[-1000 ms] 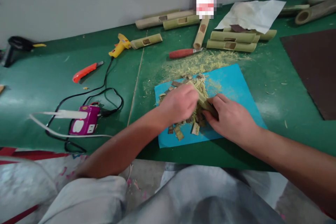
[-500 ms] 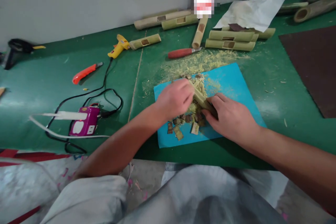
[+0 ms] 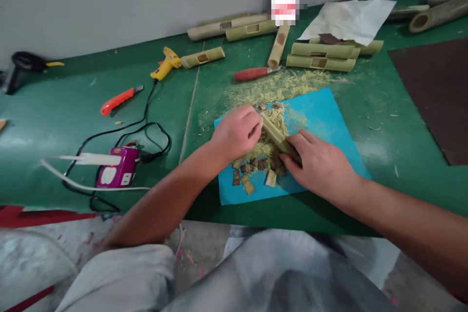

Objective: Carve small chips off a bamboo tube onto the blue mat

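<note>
A short length of pale green bamboo (image 3: 276, 134) slants over the blue sheet (image 3: 329, 117). My right hand (image 3: 318, 161) grips its lower right end, thumb on the near side and fingers over the far side. Curled closed at the upper left end is my left hand (image 3: 239, 129); whatever its fingers may hold is hidden. Beneath and around the bamboo lie fine shavings (image 3: 280, 117). Several small cut bamboo chips (image 3: 270, 178) are scattered on the sheet nearest me.
Beyond the sheet are a red-handled knife (image 3: 252, 73) and several notched bamboo tubes (image 3: 320, 62). To the left lie an orange utility knife (image 3: 119, 101), a yellow glue gun (image 3: 166, 64) and a purple power adapter (image 3: 119, 165) with looping cords. A dark brown mat (image 3: 435, 92) lies right.
My left hand has shifted slightly to the left, and more of the bamboo's upper end shows. The right hand keeps its grip almost in place.
</note>
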Motion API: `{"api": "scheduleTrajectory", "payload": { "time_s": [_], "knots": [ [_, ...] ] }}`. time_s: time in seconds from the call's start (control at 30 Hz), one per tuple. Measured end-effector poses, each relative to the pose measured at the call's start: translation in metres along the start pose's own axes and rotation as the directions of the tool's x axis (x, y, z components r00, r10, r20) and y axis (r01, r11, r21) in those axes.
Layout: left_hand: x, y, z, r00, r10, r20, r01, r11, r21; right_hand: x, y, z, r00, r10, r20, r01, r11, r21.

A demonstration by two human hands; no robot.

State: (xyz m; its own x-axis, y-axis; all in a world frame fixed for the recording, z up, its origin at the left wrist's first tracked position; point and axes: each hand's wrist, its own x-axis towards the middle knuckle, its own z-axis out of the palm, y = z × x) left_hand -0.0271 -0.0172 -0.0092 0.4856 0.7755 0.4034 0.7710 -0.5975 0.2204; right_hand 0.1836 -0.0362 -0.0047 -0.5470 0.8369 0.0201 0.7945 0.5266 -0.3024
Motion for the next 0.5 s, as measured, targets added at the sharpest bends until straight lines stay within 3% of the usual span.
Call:
{"api": "scheduleTrajectory", "payload": {
  "time_s": [0.13,0.27,0.4,0.5],
  "knots": [
    [0.0002,-0.0007,0.0015,0.997,0.069,0.046,-0.068,0.997,-0.03,0.0004,0.0005,0.0008,1.0,0.006,0.004,-0.006,1.0,0.006],
    [0.002,-0.0039,0.0031,0.999,0.009,-0.039,-0.009,1.0,0.009,0.0007,0.0006,0.0004,1.0,0.01,0.006,-0.01,1.0,0.008],
    [0.0028,-0.0018,0.0039,0.996,0.084,0.026,-0.084,0.996,-0.008,-0.0003,0.0003,0.0004,1.0,0.002,0.012,-0.002,1.0,-0.001],
    [0.0033,-0.0035,0.0031,0.999,0.039,0.001,-0.039,0.999,-0.008,-0.0006,-0.0005,0.0012,1.0,-0.002,-0.009,0.002,1.0,-0.004]
  ]
}}
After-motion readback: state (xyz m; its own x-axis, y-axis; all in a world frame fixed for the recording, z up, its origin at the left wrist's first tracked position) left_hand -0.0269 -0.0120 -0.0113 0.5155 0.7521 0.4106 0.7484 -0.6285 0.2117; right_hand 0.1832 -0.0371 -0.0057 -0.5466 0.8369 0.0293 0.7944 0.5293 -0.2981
